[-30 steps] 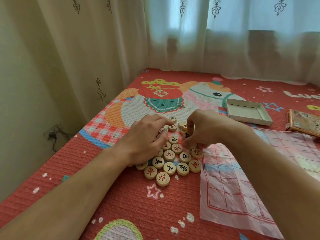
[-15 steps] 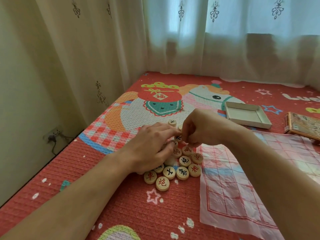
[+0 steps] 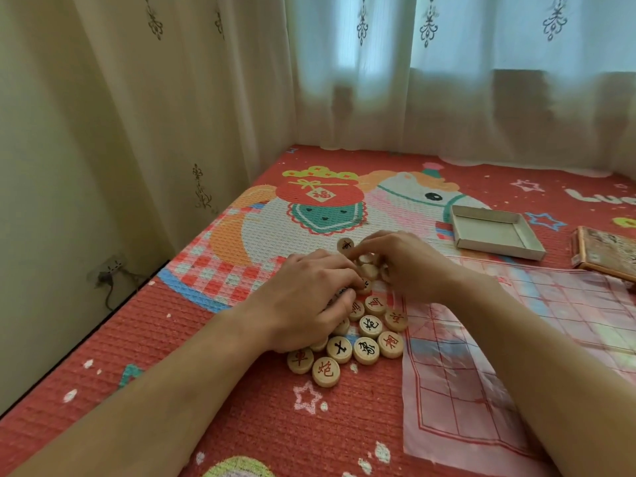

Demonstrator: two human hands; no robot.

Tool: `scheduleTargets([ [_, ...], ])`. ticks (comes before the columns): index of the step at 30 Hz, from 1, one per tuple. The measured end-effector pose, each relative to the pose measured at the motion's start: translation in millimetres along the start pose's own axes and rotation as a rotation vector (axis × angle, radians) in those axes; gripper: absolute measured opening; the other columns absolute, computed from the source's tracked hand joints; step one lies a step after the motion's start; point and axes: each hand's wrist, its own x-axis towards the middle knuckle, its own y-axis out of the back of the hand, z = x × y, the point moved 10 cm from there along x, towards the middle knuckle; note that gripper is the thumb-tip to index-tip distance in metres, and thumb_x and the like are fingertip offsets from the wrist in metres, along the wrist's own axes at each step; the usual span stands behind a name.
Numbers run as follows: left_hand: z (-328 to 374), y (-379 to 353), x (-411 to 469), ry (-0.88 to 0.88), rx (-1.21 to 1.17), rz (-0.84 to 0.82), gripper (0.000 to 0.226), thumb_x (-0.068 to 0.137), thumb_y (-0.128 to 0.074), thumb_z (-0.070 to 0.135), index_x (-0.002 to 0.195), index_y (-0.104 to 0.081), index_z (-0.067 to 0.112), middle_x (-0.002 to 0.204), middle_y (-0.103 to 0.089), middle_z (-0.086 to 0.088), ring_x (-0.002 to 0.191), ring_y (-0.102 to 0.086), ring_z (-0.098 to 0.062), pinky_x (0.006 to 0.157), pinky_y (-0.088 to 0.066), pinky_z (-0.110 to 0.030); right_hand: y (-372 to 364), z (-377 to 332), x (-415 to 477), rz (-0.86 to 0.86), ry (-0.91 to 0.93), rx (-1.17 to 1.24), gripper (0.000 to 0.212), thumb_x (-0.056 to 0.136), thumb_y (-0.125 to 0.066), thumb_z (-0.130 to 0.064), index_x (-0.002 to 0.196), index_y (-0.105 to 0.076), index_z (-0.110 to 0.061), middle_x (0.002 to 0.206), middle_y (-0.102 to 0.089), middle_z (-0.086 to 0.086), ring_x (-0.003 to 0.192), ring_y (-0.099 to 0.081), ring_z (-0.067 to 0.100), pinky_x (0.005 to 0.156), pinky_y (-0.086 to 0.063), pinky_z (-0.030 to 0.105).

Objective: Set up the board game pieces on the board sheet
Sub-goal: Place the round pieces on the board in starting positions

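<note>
Right hand [image 3: 409, 266] dropped back onto pieces [image 3: 370, 327] beside sheet [image 3: 481, 356]; fingers curled, grip unclear. Left hand [image 3: 306, 301] pinches one piece [image 3: 363, 286] there.

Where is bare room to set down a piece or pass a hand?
Free: the board sheet right of the wooden pieces; the red mat nearer than them. Crowded: under the left hand and right hand.

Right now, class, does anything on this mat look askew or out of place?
The board sheet lies creased and skewed, with no pieces visible on it; the xiangqi pieces sit heaped on the mat beside its left edge.
</note>
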Motion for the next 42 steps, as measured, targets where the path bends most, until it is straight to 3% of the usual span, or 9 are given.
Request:
scheduleTargets([
  [5,-2,0,0,0.012,-0.016,0.01,0.04,0.099,-0.038,0.04,0.124,-0.066,0.028,0.133,-0.06,0.015,0.129,-0.046,-0.006,0.106,-0.04,-0.044,7,2,1,0.06,0.013,0.05,0.034,0.092,-0.064,-0.001,0.11,-0.075,-0.028,0.114,-0.067,-0.004,0.101,-0.062,0.015,0.085,-0.052,0.029],
  [8,-1,1,0,0.006,-0.026,0.025,0.038,0.099,-0.039,0.039,0.123,-0.067,0.027,0.131,-0.06,0.016,0.128,-0.048,-0.007,0.105,-0.041,-0.045,10,10,3,0.097,-0.032,0.113,0.021,0.094,-0.067,-0.011,0.107,-0.071,-0.027,0.108,-0.063,-0.004,0.093,-0.06,0.014,0.082,-0.051,0.031],
  [13,-1,2,0,0.003,-0.03,0.035,0.037,0.099,-0.04,0.038,0.122,-0.067,0.027,0.126,-0.062,0.015,0.123,-0.05,-0.007,0.103,-0.043,-0.044,14,12,0,0.15,-0.05,0.207,0.02,0.094,-0.068,-0.008,0.103,-0.068,-0.025,0.098,-0.066,-0.01,0.084,-0.062,0.007,0.074,-0.053,0.029],
  [17,-4,1,1,0.01,-0.029,0.039,0.038,0.099,-0.039,0.039,0.122,-0.067,0.028,0.125,-0.062,0.016,0.122,-0.051,-0.007,0.103,-0.044,-0.043,24,8,-2,0.2,-0.024,0.174,0.016,0.093,-0.071,-0.01,0.1,-0.07,-0.024,0.09,-0.069,-0.013,0.077,-0.059,-0.005,0.063,-0.041,0.012],
  [19,-3,1,1,0.008,-0.033,0.038,0.038,0.099,-0.04,0.038,0.121,-0.068,0.027,0.126,-0.062,0.016,0.121,-0.051,-0.006,0.103,-0.044,-0.042,30,4,-3,0.161,0.001,0.133,0.014,0.091,-0.073,-0.013,0.1,-0.072,-0.024,0.089,-0.068,-0.015,0.077,-0.061,-0.003,0.061,-0.04,0.011],
  [23,-5,3,1,0.01,-0.067,0.064,0.037,0.098,-0.042,0.036,0.119,-0.07,0.023,0.123,-0.064,0.012,0.119,-0.053,-0.008,0.101,-0.045,-0.041,32,3,-5,0.04,0.015,0.066,0.018,0.089,-0.076,-0.013,0.101,-0.076,-0.026,0.086,-0.068,-0.018,0.077,-0.064,0.0,0.066,-0.045,0.013],
  [29,-30,15,23,0.149,-0.083,0.146,0.036,0.098,-0.044,0.035,0.127,-0.062,0.024,0.131,-0.06,0.009,0.125,-0.052,-0.012,0.105,-0.045,-0.048,40,23,-4,0.178,-0.091,0.145,0.018,0.094,-0.072,-0.018,0.11,-0.074,-0.024,0.091,-0.071,-0.009,0.083,-0.067,0.007,0.08,-0.057,0.029],
  [36,-39,-3,65,0.159,0.017,-0.114,0.053,0.096,-0.051,0.0,0.141,-0.056,0.026,0.144,-0.056,0.005,0.135,-0.049,-0.017,0.112,-0.042,-0.039,24,35,-2,0.224,-0.207,0.12,0.019,0.095,-0.069,-0.013,0.11,-0.077,-0.02,0.097,-0.072,-0.001,0.081,-0.061,0.011,0.069,-0.044,0.021],
  [42,-42,-3,71,0.145,-0.023,-0.082,0.031,0.1,-0.058,0.013,0.126,-0.068,0.027,0.121,-0.06,0.007,0.114,-0.057,-0.014,0.099,-0.049,-0.033,30,31,-4,0.304,-0.181,0.089,0.027,0.096,-0.069,-0.017,0.12,-0.072,-0.027,0.108,-0.06,-0.003,0.094,-0.055,0.013,0.078,-0.039,0.026],
])
